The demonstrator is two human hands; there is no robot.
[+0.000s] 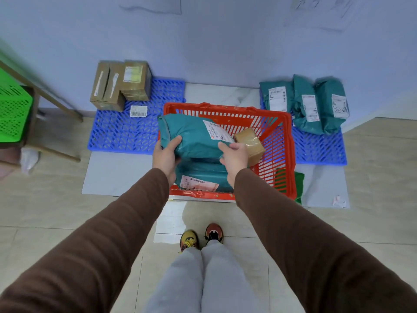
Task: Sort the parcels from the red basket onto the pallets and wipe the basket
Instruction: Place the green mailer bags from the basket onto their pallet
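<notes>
Brown sleeves reach up from the bottom of the frame; the left hand and right hand each curl around the near edge of a teal bag. Soft, crinkled plastic, it hangs over the red basket at centre, long axis left to right, label upward. Below it lie another teal bag and a taped box. Blue lattice pallets flank the basket: left pallet holds cardboard boxes, right pallet holds teal bags.

Green perforated crate at far left, on a wooden stand. Crumpled clear plastic on beige tile floor below it. Pale blue wall behind. Small paper scrap lower right.
</notes>
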